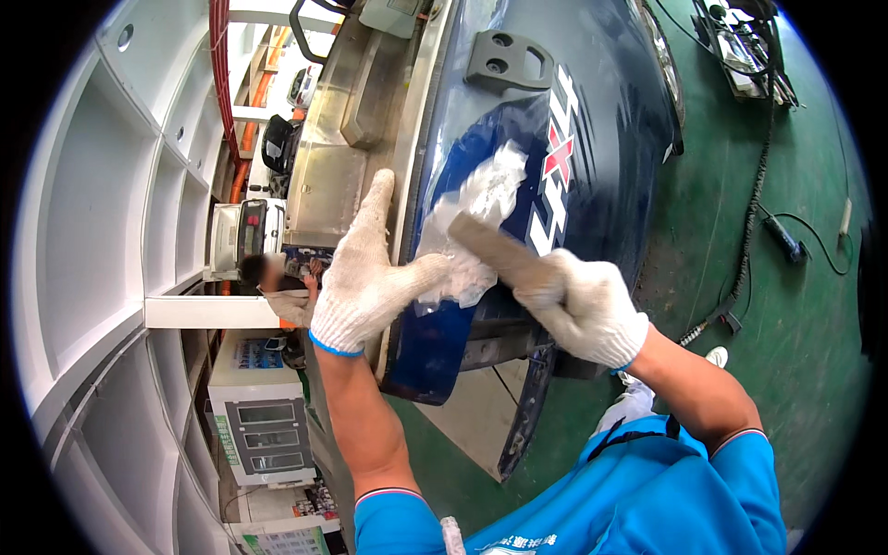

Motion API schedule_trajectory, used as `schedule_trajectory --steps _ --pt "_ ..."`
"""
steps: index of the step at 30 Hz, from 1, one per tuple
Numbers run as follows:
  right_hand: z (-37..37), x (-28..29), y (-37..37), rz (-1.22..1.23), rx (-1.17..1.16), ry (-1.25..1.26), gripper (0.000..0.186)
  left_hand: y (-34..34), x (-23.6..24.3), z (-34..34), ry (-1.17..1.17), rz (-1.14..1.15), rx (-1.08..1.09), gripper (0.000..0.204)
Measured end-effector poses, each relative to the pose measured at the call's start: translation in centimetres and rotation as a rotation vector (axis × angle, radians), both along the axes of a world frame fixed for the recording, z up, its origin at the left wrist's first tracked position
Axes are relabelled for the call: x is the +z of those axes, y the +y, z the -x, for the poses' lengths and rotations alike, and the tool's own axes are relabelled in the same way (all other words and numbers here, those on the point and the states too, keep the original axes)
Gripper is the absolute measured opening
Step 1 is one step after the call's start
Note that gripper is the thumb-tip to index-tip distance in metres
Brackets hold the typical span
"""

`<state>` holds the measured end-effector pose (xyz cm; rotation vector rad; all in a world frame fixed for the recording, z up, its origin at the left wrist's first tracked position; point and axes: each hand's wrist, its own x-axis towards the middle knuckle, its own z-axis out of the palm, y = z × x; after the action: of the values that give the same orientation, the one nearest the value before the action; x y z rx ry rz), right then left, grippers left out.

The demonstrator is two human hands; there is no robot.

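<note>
My right hand (592,310), in a white knit glove, is closed around one end of a long, flat grey-brown sanding block (492,248). The block's other end lies over a patch of whitish filler (499,180) on the dark blue panel of a vehicle (601,203). My left hand (365,268), in a matching glove, rests at the panel's top edge beside the open load bed. Its fingers stretch forward along that edge, and its thumb points toward the filler. The patch looks rough and uneven, and the block covers part of it.
A dark tow-hook bracket (509,63) is fixed to the panel ahead. Below the panel hangs a loose trim piece (513,416). On the green floor (786,305) to the right lie a hose (754,213), a power tool (784,239) and a tool tray (745,51). Another person (282,287) is at the left.
</note>
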<state>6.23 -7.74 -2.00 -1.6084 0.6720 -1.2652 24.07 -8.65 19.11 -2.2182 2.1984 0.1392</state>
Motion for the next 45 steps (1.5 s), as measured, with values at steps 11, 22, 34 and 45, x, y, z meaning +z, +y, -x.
schedule_trajectory --steps 11,22,34,45 --pt "1.3 -2.7 0.0 0.011 0.019 0.084 0.024 0.0 -0.4 0.2 0.065 0.019 0.072 0.116" --pt "7.8 -14.8 6.2 -0.744 -0.047 0.182 0.023 -3.1 0.0 1.2 -0.083 -0.108 0.163 0.126" --pt "10.6 -19.4 9.1 -0.69 -0.185 0.486 0.026 -2.9 -0.3 -1.9 0.058 0.0 0.035 0.127" --pt "24.9 -41.3 22.8 -0.8 -0.259 1.112 0.028 8.2 -2.6 -0.1 -0.217 0.211 0.044 0.105"
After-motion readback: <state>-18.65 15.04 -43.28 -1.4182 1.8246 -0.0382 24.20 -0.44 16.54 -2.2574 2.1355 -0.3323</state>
